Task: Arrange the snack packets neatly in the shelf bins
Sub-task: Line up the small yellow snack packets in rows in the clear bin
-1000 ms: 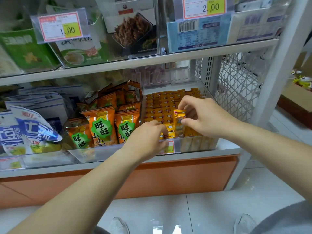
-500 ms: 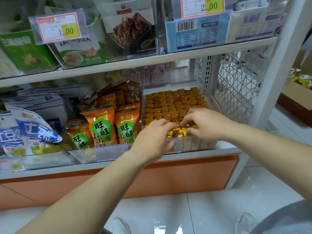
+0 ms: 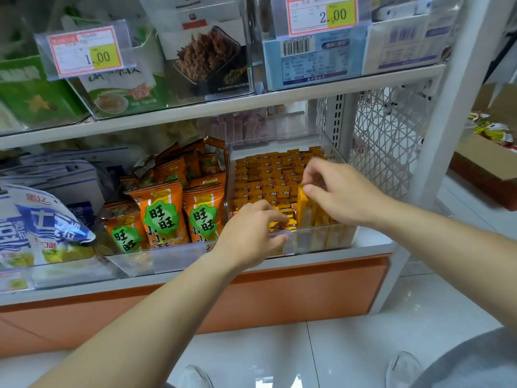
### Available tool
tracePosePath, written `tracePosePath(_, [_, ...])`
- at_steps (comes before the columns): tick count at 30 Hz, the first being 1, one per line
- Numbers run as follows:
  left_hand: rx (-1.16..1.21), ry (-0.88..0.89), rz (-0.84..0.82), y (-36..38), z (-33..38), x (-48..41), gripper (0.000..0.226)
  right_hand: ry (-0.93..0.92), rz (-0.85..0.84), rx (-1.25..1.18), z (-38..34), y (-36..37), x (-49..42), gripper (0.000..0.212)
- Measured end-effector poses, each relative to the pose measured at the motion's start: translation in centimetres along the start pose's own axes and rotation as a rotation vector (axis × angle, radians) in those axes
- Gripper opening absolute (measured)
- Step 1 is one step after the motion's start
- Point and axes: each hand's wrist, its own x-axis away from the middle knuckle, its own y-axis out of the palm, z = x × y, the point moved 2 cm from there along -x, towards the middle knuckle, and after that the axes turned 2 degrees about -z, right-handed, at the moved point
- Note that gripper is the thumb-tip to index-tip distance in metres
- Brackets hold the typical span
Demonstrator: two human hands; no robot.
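A clear plastic bin [image 3: 321,239] on the lower shelf holds several rows of small yellow snack packets [image 3: 268,177]. My right hand [image 3: 338,191] pinches one yellow packet [image 3: 303,208] upright at the bin's front, lifted a little above the others. My left hand [image 3: 251,233] rests over the bin's front rim, fingers curled onto the front row of packets; whether it grips one I cannot tell. Left of this bin stand orange packets with green labels [image 3: 162,217] in another clear bin.
Blue-and-white bags [image 3: 42,225] fill the left bin. The upper shelf [image 3: 223,107] carries boxed snacks and price tags [image 3: 85,51]. A white mesh side panel [image 3: 386,141] and post [image 3: 447,107] bound the right. A cardboard box [image 3: 486,163] sits far right.
My right hand pushed down into the front row half a second ago and has since risen again with a yellow packet pinched upright. My left hand slid slightly right along the bin's front.
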Motion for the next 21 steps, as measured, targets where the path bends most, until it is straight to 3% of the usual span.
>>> tracePosePath(2, [0.088,-0.039,0.008,-0.5,0.1,-0.2,0.036,0.04,0.12,-0.076,-0.2,-1.1,0.1,0.006])
tracePosePath(6, [0.503,-0.198,0.222,-2.6,0.4,-0.4,0.022,0.091,0.348,-0.246,-1.1,-1.9,0.7,0.01])
tracePosePath(8, [0.916,-0.339,0.201,-3.2,0.8,-0.5,0.024,0.03,0.352,-0.259,-2.1,-1.5,1.0,0.014])
tracePosePath(10, [1.219,-0.414,0.109,-3.3,1.5,-0.4,0.033,-0.073,0.252,-0.228,-3.0,-0.5,1.2,0.015])
tracePosePath(14, [1.341,-0.454,0.152,-3.2,1.4,0.0,0.037,-0.144,0.041,-0.323,-3.5,1.1,1.2,0.025])
tracePosePath(16, [1.35,-0.475,0.163,-3.1,0.9,0.1,0.039,-0.082,0.089,-0.448,-2.8,0.7,0.7,0.028])
tracePosePath(19, [1.308,-0.424,0.124,-3.0,0.8,0.1,0.034,0.085,0.214,-0.45,-1.0,0.1,0.0,0.031])
tracePosePath(21, [1.281,-0.352,0.083,-2.8,1.2,0.2,0.034,0.192,0.133,-0.533,-0.4,0.5,-0.3,0.043])
